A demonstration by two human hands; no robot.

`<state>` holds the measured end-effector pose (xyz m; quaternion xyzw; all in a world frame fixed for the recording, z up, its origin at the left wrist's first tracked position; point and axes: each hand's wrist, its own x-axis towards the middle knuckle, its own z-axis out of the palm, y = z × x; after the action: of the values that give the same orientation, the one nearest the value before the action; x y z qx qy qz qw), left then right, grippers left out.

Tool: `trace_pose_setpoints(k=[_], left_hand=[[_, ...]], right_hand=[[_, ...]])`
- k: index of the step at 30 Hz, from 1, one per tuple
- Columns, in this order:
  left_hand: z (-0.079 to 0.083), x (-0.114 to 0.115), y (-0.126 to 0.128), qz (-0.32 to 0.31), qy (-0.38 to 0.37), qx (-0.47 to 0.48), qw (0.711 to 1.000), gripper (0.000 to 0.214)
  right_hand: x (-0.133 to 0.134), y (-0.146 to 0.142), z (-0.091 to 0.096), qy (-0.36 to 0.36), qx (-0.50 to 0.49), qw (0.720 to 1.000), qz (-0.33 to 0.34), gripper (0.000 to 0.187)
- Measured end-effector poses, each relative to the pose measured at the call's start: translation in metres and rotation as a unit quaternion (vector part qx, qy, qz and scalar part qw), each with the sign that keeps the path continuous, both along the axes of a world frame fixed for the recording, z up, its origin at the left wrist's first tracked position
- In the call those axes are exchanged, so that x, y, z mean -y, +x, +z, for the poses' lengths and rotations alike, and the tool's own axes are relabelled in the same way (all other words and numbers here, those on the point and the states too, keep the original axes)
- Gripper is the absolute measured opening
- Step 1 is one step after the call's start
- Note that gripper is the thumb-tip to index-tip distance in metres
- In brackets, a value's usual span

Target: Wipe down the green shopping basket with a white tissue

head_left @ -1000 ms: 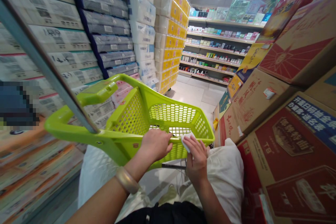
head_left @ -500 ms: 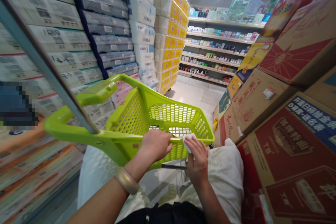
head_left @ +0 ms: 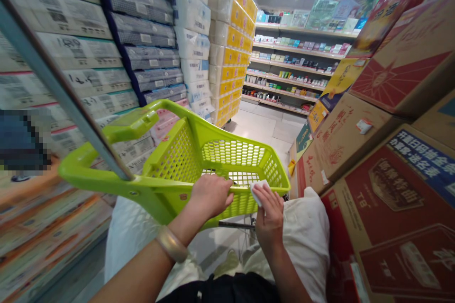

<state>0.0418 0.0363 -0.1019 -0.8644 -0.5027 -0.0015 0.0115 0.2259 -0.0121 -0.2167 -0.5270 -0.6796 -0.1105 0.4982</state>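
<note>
A lime-green shopping cart (head_left: 156,192) with a perforated plastic basket stands across my knees, its handle toward the left. My left hand (head_left: 212,195) is closed over the basket's near rim, fingers curled round it. Farther right on that rim, my right hand (head_left: 271,204) presses a folded white cloth or tissue (head_left: 257,195) against the edge with its fingers. Part of the white piece is hidden under those fingers. No goods show inside the basket.
Stacked packs of paper goods (head_left: 149,33) line the left side. Cardboard cartons (head_left: 355,137) are piled close on the right. Shelves of small boxes (head_left: 298,47) stand at the back, beyond the pale floor (head_left: 270,125). A slanting metal pole (head_left: 76,90) crosses the left.
My right hand and the white cloth or tissue have slid slightly to the right along the rim. My left hand stays in place on the cart.
</note>
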Motion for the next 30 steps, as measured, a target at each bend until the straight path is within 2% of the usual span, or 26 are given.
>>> trace_pose_setpoints(k=[3,9,12,17,19,23,25,27,30], left_hand=[[0.002,0.001,0.0,-0.002,0.002,-0.009,1.0,0.027],[0.002,0.001,0.0,-0.004,0.006,-0.008,1.0,0.026],[0.001,0.0,0.0,0.002,0.002,0.0,1.0,0.025],[0.003,0.001,0.002,0.011,-0.003,-0.001,1.0,0.025],[0.003,0.001,0.001,0.007,-0.001,-0.004,1.0,0.026],[0.001,0.001,0.0,0.001,0.002,-0.005,1.0,0.027],[0.0,0.0,0.0,0.005,0.001,-0.002,1.0,0.026],[0.0,0.0,0.0,0.009,0.0,0.0,1.0,0.026],[0.0,0.0,0.001,0.01,-0.002,-0.002,1.0,0.025]], right_hand=[[0.002,0.0,0.001,-0.007,0.021,1.0,0.016,0.046],[-0.006,0.048,-0.005,0.023,-0.081,0.991,-0.104,0.037],[-0.007,0.037,-0.005,0.026,-0.082,0.991,-0.103,0.039],[-0.004,0.001,0.0,0.004,0.022,1.0,0.005,0.044],[-0.004,0.006,-0.001,0.001,0.018,1.0,-0.004,0.045],[-0.008,0.043,-0.007,0.016,-0.064,0.994,-0.086,0.041],[-0.009,0.052,-0.009,0.025,-0.088,0.99,-0.109,0.038],[-0.008,0.046,-0.009,0.025,-0.09,0.99,-0.11,0.039],[-0.003,0.019,-0.004,0.012,-0.05,0.997,-0.06,0.043]])
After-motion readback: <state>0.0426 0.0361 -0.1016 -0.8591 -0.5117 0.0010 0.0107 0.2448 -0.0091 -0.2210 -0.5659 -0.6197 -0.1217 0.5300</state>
